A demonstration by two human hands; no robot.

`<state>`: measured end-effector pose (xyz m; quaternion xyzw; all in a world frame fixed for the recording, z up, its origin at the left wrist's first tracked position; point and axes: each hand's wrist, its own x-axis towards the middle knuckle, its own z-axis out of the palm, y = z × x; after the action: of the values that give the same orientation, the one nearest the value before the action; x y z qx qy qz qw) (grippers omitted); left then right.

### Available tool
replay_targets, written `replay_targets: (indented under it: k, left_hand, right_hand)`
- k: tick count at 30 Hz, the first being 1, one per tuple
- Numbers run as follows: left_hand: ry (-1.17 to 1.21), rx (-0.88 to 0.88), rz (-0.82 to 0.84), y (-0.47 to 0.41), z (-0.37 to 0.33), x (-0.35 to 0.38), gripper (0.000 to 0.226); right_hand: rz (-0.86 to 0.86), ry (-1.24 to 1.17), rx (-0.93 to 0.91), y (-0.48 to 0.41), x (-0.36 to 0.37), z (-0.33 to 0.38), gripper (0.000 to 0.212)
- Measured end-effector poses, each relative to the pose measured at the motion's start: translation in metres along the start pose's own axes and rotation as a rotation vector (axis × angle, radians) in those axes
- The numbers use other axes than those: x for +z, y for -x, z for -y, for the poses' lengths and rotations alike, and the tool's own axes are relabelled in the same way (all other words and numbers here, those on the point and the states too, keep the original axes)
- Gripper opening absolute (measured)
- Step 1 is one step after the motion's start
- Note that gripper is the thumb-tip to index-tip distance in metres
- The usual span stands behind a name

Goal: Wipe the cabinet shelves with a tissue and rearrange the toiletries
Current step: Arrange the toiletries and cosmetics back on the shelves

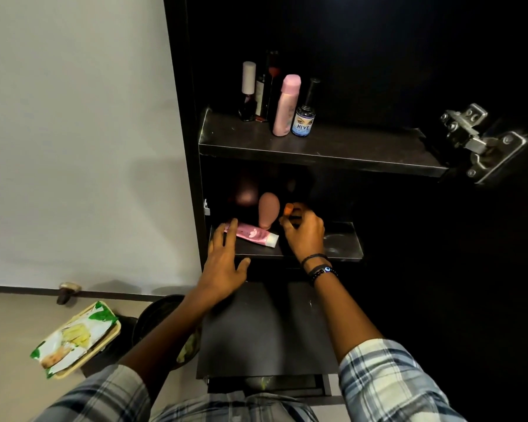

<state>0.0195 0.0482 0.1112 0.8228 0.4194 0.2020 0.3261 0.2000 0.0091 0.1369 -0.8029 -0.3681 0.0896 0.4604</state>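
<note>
In the dark cabinet, the upper shelf (348,147) carries a white-capped bottle (248,86), a dark bottle (264,86), a pink bottle (285,105) and a small blue-labelled bottle (304,117). On the lower shelf (342,245) a pink tube (256,234) lies flat beside an upright brown bottle (268,208). My left hand (224,260) reaches in with straight fingers, fingertips touching the tube's end. My right hand (304,231) pinches a small orange-tipped item (288,208) just right of the brown bottle.
A green-and-white wipes pack (77,336) lies on a tray on the floor at lower left. A dark bin (156,315) stands beside the cabinet. A metal hinge (482,141) juts out at the right. A dark bottom panel (265,330) lies below the lower shelf.
</note>
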Motion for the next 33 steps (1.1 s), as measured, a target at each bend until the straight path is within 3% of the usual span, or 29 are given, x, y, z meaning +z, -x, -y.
replay_targets:
  k: [10, 18, 33]
  left_hand:
    - [0.021, 0.012, 0.035, 0.002, 0.003, -0.006, 0.094]
    - [-0.001, 0.119, 0.038, 0.027, 0.014, -0.012, 0.082]
    - [-0.045, 0.304, 0.168, 0.082, 0.038, -0.030, 0.071]
  right_hand:
    - [-0.004, 0.027, 0.047, 0.013, -0.010, 0.001, 0.051]
    - [-0.089, 0.064, -0.037, 0.046, -0.007, 0.009, 0.057]
    - [-0.186, 0.215, 0.106, 0.169, 0.011, 0.019, 0.076]
